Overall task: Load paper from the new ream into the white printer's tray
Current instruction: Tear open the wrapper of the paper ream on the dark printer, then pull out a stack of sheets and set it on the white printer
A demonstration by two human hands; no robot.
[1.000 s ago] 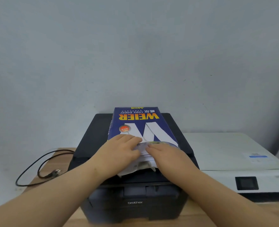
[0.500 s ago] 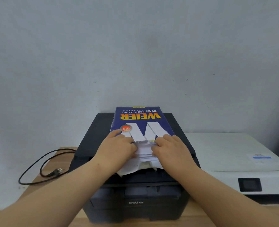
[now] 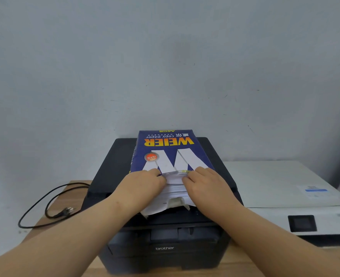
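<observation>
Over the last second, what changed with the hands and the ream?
Both hands, left hand and right hand, shifted slightly up the ream and peeled its torn wrapper back, baring more white sheets. The ream stays on the black printer; the white printer is untouched.

ream (image 3: 166,151) on black printer (image 3: 161,232), white printer (image 3: 281,186) right

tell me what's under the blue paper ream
The ream lies on the lid of the black printer. Its near end is torn open, showing white sheets. The left hand and right hand cover its near corners.
</observation>
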